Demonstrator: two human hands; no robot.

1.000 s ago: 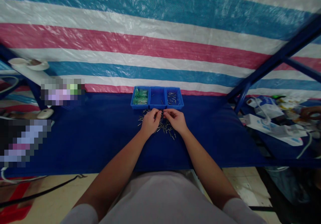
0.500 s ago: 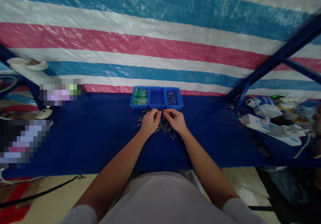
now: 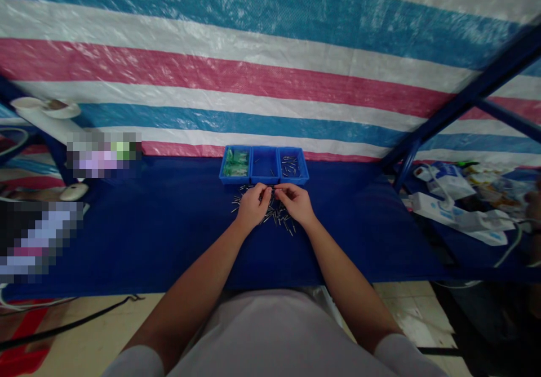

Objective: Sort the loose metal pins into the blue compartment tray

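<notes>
My left hand (image 3: 253,203) and my right hand (image 3: 296,202) meet fingertip to fingertip over a loose pile of small metal pins (image 3: 276,215). Both are closed in a pinch. A thin dark piece, seemingly one of the pins, shows between their fingertips; its details are too small to make out. Just behind the hands stands a blue three-compartment tray (image 3: 235,180). Green-looking small packets (image 3: 236,163) fill its left compartment. The middle one holds a few tiny pieces, and more metal pins (image 3: 289,165) lie in the right one. My fingers hide part of the pile.
The blue table (image 3: 169,225) runs up to a striped plastic sheet (image 3: 270,72). At right are a slanted blue metal frame (image 3: 448,101), a white power strip (image 3: 460,219) and assorted packages. A white computer mouse (image 3: 74,191) and blurred-out items lie at left.
Almost nothing differs. Both hands keep the same pinch above the pile, with at most a slight shift of the fingers.
</notes>
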